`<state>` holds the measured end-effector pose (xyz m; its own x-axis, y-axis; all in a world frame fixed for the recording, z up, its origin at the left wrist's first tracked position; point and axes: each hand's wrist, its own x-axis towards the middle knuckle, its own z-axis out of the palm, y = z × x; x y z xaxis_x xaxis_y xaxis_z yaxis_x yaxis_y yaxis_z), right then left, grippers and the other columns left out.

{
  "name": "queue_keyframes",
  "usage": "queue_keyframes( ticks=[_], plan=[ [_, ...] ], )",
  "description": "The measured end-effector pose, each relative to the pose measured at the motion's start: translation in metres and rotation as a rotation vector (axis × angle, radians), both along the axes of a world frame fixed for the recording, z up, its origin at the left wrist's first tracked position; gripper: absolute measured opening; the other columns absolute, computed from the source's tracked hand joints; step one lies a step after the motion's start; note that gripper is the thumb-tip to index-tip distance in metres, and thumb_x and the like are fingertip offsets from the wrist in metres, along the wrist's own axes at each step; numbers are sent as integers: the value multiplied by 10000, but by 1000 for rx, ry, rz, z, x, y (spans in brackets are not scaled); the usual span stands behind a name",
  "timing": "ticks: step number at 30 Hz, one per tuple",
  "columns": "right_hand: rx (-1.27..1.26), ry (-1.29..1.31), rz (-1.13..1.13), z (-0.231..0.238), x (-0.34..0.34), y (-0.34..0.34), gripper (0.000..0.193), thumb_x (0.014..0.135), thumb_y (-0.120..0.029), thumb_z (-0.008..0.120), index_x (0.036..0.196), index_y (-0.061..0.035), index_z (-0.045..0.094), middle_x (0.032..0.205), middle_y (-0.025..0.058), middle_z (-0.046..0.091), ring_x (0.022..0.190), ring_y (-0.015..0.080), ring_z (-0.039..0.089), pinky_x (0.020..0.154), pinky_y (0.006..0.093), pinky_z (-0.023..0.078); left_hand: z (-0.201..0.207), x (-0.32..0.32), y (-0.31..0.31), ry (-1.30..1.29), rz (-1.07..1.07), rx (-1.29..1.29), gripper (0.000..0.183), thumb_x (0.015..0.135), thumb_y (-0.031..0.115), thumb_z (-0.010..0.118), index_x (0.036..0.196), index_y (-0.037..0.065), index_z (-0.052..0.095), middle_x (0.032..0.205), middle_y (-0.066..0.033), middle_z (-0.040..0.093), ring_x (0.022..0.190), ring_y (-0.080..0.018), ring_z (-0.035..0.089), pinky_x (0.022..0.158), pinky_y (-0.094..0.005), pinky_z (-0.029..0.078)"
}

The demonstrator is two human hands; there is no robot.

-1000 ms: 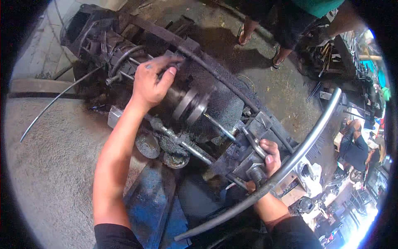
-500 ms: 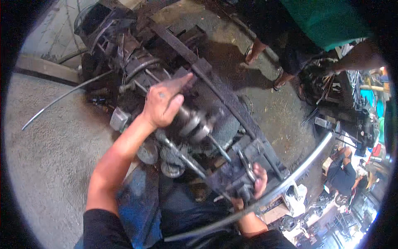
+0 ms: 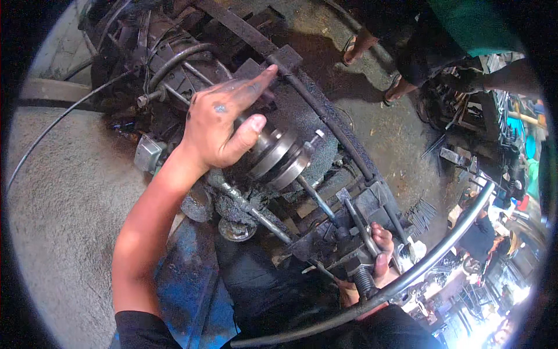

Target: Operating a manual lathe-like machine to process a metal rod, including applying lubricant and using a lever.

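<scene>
My left hand (image 3: pixel 224 119) is held flat over the middle of a greasy machine (image 3: pixel 325 200), fingers stretched out and thumb apart. Just beside its thumb are thick round metal discs (image 3: pixel 285 160), joined to a steel rod (image 3: pixel 317 198). Whether the palm touches the machine I cannot tell. At the machine's near end, my right hand (image 3: pixel 381 250) has its fingers curled round a metal lever (image 3: pixel 361 227). A coarse threaded screw (image 3: pixel 364 279) stands beside it, partly hiding that hand.
A long curved metal rod (image 3: pixel 430 259) arches across the near right. Another thin bent rod (image 3: pixel 55 119) reaches out at left. Beyond the machine's frame rail (image 3: pixel 325 113) stand another person's legs (image 3: pixel 363 45). Bundled metal pieces (image 3: pixel 421 215) lie on the floor.
My view has shifted closer over the machine. The left hand stays flat over it. My right fingers have closed in around the lever. The round discs show more sharply.
</scene>
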<state>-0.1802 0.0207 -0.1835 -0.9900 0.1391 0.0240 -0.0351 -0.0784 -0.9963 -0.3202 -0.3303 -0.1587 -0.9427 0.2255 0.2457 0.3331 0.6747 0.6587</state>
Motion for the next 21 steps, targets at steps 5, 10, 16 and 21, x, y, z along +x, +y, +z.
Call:
queue_keyframes(
  ticks=[5,10,16,21],
  plan=[
    [4,-21,-5,4,1,0,418,838,-388,539,928,18,582,1027,205,573,1119,341,493,1050,534,303,1,1,2,51,23,18,593,810,357,525,1289,9,543,1109,-232,640,970,-388,638,846,-406,514],
    [-30,15,13,1,-2,2,412,828,-376,527,914,23,580,1023,204,573,1107,342,498,1047,529,308,-2,2,4,43,30,10,586,810,355,524,1291,23,546,1118,-231,637,992,-384,634,853,-408,514],
    [31,39,37,5,-4,4,429,839,-370,478,945,36,567,1054,220,562,1107,353,493,1035,535,311,-2,-2,5,23,47,19,573,805,354,529,1294,56,553,1118,-223,639,987,-375,639,855,-413,517],
    [25,-11,24,2,0,1,422,852,-367,489,979,26,574,1095,218,559,1134,344,482,1040,512,304,-3,4,1,96,66,-28,569,803,336,536,1305,68,544,1114,-190,647,968,-369,640,847,-410,521]
  ],
)
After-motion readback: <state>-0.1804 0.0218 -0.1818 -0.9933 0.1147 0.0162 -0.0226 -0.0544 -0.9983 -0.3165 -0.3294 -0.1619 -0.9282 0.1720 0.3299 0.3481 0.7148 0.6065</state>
